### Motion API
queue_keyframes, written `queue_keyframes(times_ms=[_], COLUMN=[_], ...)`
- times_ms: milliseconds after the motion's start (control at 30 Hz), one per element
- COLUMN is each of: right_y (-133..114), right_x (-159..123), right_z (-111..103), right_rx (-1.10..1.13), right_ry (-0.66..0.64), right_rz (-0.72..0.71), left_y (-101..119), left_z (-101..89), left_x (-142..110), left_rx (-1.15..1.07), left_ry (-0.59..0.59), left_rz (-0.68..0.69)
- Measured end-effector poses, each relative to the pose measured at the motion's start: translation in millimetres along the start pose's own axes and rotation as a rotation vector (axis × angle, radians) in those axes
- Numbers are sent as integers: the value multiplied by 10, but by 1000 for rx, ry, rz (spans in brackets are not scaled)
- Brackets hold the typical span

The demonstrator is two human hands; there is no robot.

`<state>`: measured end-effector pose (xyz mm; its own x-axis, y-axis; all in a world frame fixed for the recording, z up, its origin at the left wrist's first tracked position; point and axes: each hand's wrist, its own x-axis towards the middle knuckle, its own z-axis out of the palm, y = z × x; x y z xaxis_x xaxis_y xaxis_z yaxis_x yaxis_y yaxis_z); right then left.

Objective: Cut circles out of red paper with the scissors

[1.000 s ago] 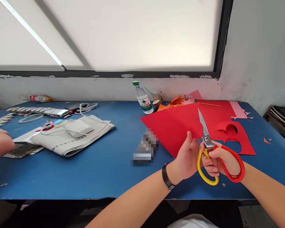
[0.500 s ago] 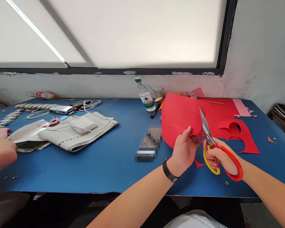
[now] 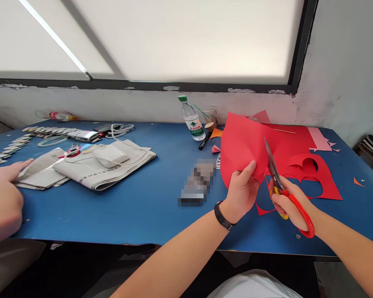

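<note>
A sheet of red paper with a curved lower edge is pinched in my left hand, thumb on top, held up off the table. My right hand grips scissors with one red and one yellow handle. Their blades point up and away, right at the paper's right edge; the two blades look nearly together. A thin red offcut hangs or lies just below the paper, between my hands. Behind my right hand lies a red sheet with rounded holes cut out.
A water bottle, black marker and paper cup stand or lie toward the wall. Folded newspaper with a white charger is left of centre. Another person's hand reaches in at far left. Pink paper lies back right.
The scissors' handles have come closer together and the blades have tilted slightly. The red paper has shifted right, uncovering a small pink piece. The other person's hand has moved further into view.
</note>
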<state>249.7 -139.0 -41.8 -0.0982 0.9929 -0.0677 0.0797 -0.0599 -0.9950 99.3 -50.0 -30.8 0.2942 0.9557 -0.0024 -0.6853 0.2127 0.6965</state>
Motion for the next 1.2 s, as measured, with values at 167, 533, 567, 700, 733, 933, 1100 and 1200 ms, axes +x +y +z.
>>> queue_keyframes(times_ms=[167,533,567,700,733,933,1100,1200], right_y=[-54,-35,-27,11,20,-7,-76,-63], right_x=[-40,-111,-115,-134,-138,-129,-138,-148], right_z=[57,132,136,147,151,177,156,146], right_rx=[-52,-16,-8,10,16,4,-59,-82], right_ry=[20,0,-2,5,15,78,35,24], right_rz=[-2,10,19,16,10,32,51,35], left_y=[18,-1,8,62,72,37,-30,-46], left_z=[59,-75,-73,-44,-42,-92,-216,-301], left_x=[-57,-103,-102,-103,-101,-99,-135,-142], left_rx=[16,118,127,159,165,169,227,262], left_ry=[27,14,4,-42,-47,-11,24,35], left_rz=[197,162,154,132,129,184,230,258])
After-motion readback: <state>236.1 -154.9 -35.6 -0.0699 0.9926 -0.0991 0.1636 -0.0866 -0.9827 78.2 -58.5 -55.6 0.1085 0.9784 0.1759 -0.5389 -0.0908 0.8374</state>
